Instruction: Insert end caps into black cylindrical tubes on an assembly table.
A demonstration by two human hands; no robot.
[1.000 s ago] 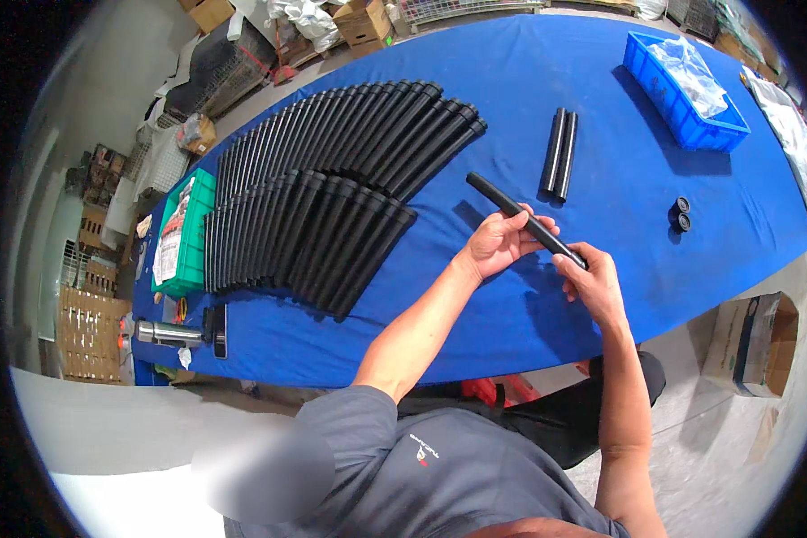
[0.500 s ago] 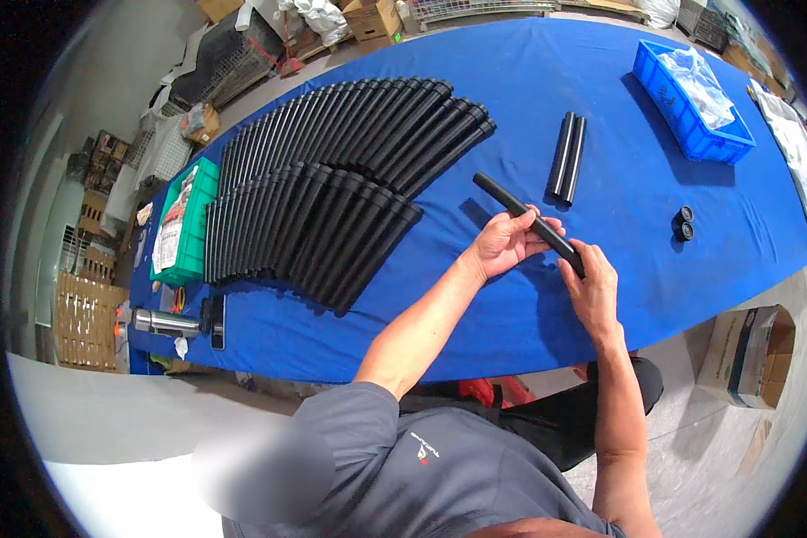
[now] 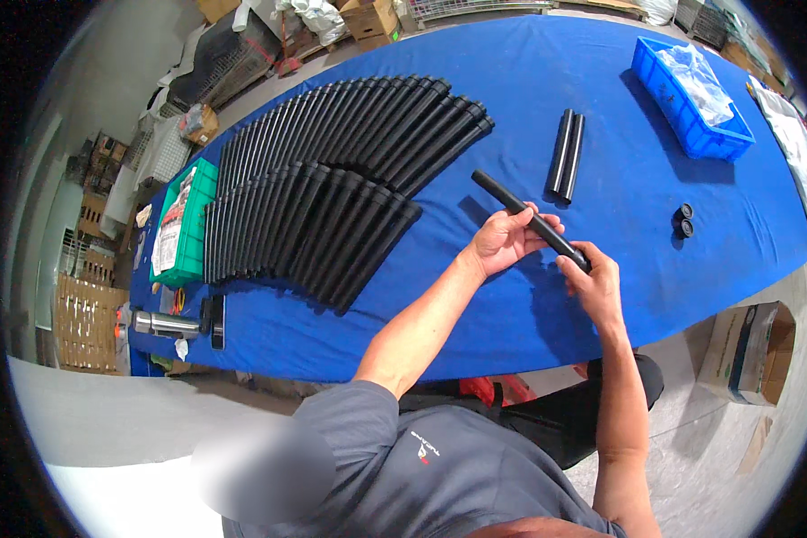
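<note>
A black tube [image 3: 504, 195] is held slanting above the blue-covered table, its far end pointing up and left. My left hand [image 3: 504, 240] grips it around the middle, thumb on top and fingers beneath. At the tube's near end, my right hand [image 3: 595, 282] is closed around the tip, and its fingers partly hide that end. Two more black tubes [image 3: 566, 157] lie side by side just beyond my hands. To their right sit two small round black caps [image 3: 684, 221].
Many capped black tubes [image 3: 332, 125] lie in two fanned rows at the left. Beside them stand a green crate [image 3: 203, 220], a metal flask [image 3: 166, 324] and a phone [image 3: 218, 324]. At far right is a blue bin [image 3: 696, 142] holding clear plastic bags.
My right hand has shifted slightly along the tube's near end, and its fingers have changed their grip. My left hand and the tube stay almost in place.
</note>
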